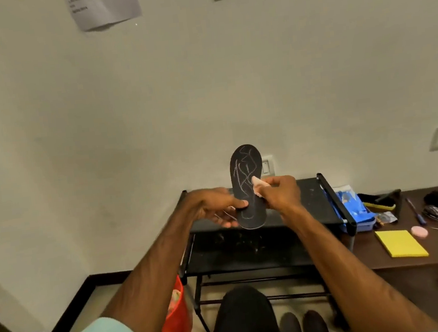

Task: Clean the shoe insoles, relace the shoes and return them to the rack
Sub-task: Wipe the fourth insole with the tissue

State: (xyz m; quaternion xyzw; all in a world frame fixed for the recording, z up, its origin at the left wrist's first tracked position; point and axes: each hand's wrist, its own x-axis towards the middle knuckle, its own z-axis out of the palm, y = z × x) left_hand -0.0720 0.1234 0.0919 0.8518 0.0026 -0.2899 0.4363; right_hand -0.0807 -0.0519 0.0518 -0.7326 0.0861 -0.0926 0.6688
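A dark insole held upright over the black shoe rack, both hands on it.

The rack (311, 202) stands against the wall, and the insole (246, 168) is in the air above the middle of its top shelf, near the front edge, toe end up and heel end down. Its face is flat and near-black with a thin pale rim at the heel, and it is crossed by looping pale scribbles like chalk, thickest from the toe to the waist. The left hand (216, 206) pinches the heel part, with the thumb on the face and the fingers behind. The right hand (280, 194) has its fingers curled, pinching a small pale pink piece (257, 182), perhaps a cloth or an eraser, against the insole's right edge at mid-length.
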